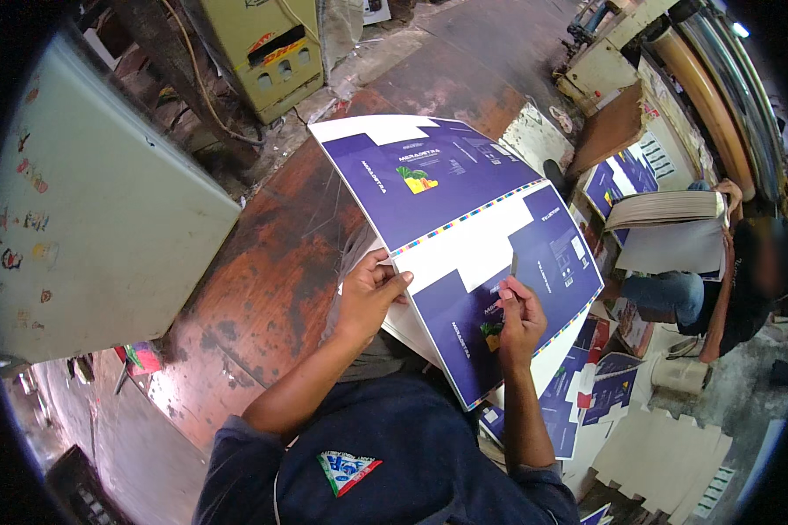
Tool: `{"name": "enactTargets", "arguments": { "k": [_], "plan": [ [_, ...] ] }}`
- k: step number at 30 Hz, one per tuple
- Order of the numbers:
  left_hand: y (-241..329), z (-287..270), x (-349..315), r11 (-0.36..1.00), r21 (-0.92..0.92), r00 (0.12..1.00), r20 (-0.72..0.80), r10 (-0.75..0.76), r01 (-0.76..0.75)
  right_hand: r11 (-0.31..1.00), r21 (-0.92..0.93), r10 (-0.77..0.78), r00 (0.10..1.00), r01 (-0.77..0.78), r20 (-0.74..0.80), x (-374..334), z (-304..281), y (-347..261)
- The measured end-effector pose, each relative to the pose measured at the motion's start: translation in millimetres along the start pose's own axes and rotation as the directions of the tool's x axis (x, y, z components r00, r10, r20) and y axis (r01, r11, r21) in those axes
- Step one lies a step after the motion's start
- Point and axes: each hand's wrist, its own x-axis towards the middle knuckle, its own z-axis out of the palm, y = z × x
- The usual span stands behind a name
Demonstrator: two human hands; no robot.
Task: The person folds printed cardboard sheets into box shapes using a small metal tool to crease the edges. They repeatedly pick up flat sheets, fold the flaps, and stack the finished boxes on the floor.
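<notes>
Pale grey and dotted with small stickers, a cabinet (105,201) fills our view at nine o'clock. Beside it we see the red-brown floor (236,289), stained with dark patches, and at eleven o'clock stands an olive box (258,61) with round-topped openings low on its front.

Just left of centre, our left hand (368,297) is closed to a pinch, its thumb and fingers gripping the sheet (455,197) at about the sheet's own nine o'clock. At six o'clock we have a triangular patch (350,471) on our dark shirt. The sheet slants across the middle of the view in front of us: purple panels, white gaps, fruit pictures and a strip of tiny coloured squares crossing it.

Our right hand (519,324) is over the sheet's four-to-five o'clock part, fingers curled, with a thin dark tool (515,262) pinched at the fingertips; we cannot tell whether the tool touches the print.

At four o'clock we find more purple prints (560,394) and, beyond them, notched card (665,459). Near three o'clock, a co-worker (749,280) has both hands at a thick stack (665,208). At two o'clock lies a tan roller (705,105).
</notes>
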Motion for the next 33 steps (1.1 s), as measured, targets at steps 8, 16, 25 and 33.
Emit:
{"name": "enactTargets", "arguments": {
  "k": [8,16,25,33],
  "plan": [
    [6,-2,-7,0.966,0.258,0.999,0.041,0.01,-0.02,0.988,0.143,0.041,0.995,-0.054,0.092,14,-4,-25],
    [3,-6,-8,0.947,0.313,0.998,0.032,0.061,-0.067,0.918,-0.245,-0.194,0.891,0.312,0.41,2,19,-63],
    [16,4,-15,0.937,0.348,1.0,0.01,0.027,-0.029,0.924,-0.172,-0.236,0.864,0.341,0.445,-19,32,-62],
    [-13,2,-6,0.985,0.163,0.999,-0.009,0.052,-0.05,0.859,-0.216,-0.427,0.882,0.464,0.199,54,-3,-124]
  ]
}}
